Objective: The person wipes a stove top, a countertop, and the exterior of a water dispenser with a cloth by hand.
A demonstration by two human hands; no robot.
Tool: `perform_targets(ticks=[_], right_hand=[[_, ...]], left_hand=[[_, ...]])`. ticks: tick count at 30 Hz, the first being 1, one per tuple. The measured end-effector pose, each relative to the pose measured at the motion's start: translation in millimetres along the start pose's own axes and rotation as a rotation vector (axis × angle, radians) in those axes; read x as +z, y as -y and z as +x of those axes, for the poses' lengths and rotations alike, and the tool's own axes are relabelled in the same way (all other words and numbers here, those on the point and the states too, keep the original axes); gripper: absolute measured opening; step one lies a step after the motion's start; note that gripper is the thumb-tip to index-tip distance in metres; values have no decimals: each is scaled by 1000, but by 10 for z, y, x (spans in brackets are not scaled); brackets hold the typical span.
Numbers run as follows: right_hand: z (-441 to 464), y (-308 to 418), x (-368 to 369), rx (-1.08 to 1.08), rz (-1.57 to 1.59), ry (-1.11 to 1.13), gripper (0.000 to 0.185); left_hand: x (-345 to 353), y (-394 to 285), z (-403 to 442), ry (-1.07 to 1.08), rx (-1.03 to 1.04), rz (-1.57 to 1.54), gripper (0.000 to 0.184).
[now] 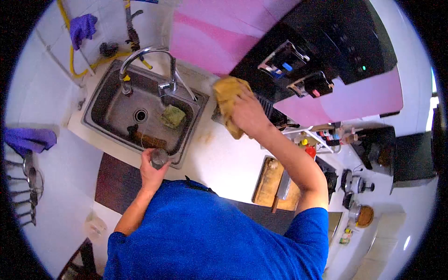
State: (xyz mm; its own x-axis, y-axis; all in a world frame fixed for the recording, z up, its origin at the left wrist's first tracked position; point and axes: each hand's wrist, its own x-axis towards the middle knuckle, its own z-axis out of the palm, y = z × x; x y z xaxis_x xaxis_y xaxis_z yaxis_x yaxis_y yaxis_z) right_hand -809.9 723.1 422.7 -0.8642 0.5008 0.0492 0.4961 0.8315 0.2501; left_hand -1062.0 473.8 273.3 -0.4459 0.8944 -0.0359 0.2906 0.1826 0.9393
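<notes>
My left hand (151,172) is closed around a small, dark grey, round container (159,157), held over the near rim of the sink (190,133). Its exact kind is hard to make out. My right hand (249,113) grips a yellow-brown cloth (227,98) at the back of the white counter (217,161), beside a dark rack. Inside the sink lie a greenish scrubbing pad (173,116) and a brown, elongated object (151,140). A chrome faucet (173,74) arches over the basin. Brownish smears mark the counter between the sink and the cloth.
A cleaver (283,185) rests on a wooden cutting board (266,181) at the right. Behind my right hand stands a black range hood (322,56) with clips on it. Bottles (333,135) fill a rack. Ladles (30,179) and a purple cloth (30,140) hang at left.
</notes>
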Motion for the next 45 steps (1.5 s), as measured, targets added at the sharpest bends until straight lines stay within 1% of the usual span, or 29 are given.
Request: perform_targets(ticks=[1,3,4,6,7,9,10,12,13,15,16,18,19,21,22,24,25,26,28,29,33,36,37,38,40,42,43,44,45], right_hand=[[105,56,-33,26,5,-3,32],[311,142,-156,-24,-81,-151,26],[391,167,-144,4,-76,-150,26],[466,165,-121,-66,-84,-72,23],[439,158,-142,-37,-81,-75,23],[369,127,-188,-169,29,15,23],[269,124,-181,-151,33,7,23],[-16,143,-179,-212,-54,-275,27],[-151,149,-167,-206,-56,-284,27],[-430,167,-84,-19,39,-394,32],[-576,135,-11,-21,44,-404,32],[-785,90,199,250,31,-495,39],[-789,159,349,247,39,-501,39],[-757,296,595,647,279,-848,50],[-674,350,564,649,287,-852,50],[-497,418,487,920,418,-1106,49],[-424,382,454,962,356,-1167,39],[-401,384,473,972,358,-1167,39],[-365,371,515,1099,730,-1328,38],[-316,394,543,1133,835,-1383,35],[-296,591,563,1208,745,-1374,34],[-518,896,534,1182,1115,-1451,37],[-633,990,625,1168,1309,-1501,35],[-795,1091,749,1189,1508,-1431,33],[-1142,1261,1027,1439,1916,-1174,33],[-1436,1377,1259,1600,2209,-901,35],[-1502,1390,1217,1493,2349,-892,35],[-1574,1383,1176,1503,2347,-903,35],[-1657,1362,1128,1399,2378,-836,35]], left_hand=[[37,36,-12,7,7,3,67],[76,-8,-8,36,27,-2,67],[85,-38,-10,60,37,10,67],[128,-100,-16,83,-9,9,67],[159,-114,-18,106,6,21,67],[215,-123,-24,106,51,-13,67],[228,-147,-34,119,62,-2,67],[237,-197,-48,133,55,-1,66],[242,-211,-48,133,64,6,66],[216,-190,-51,94,91,31,66],[195,-116,-49,88,93,40,66],[160,43,-37,75,118,-18,66],[127,38,-44,69,117,-10,66],[74,17,-51,26,100,8,67],[44,7,-56,23,99,18,67],[11,-15,-53,12,40,32,67],[-5,-9,-57,14,39,41,67],[-11,11,-48,30,32,-5,66],[-13,46,10,53,34,-53,66],[-11,63,26,55,47,-46,66],[13,95,77,93,93,-23,65],[36,78,164,138,118,-58,64],[46,57,196,155,122,-61,64],[52,26,230,156,138,-69,63],[76,53,276,172,153,-81,62],[87,158,326,190,137,-84,65],[100,139,337,203,139,-84,65],[98,116,330,214,145,-74,65],[99,98,322,224,151,-63,66]])
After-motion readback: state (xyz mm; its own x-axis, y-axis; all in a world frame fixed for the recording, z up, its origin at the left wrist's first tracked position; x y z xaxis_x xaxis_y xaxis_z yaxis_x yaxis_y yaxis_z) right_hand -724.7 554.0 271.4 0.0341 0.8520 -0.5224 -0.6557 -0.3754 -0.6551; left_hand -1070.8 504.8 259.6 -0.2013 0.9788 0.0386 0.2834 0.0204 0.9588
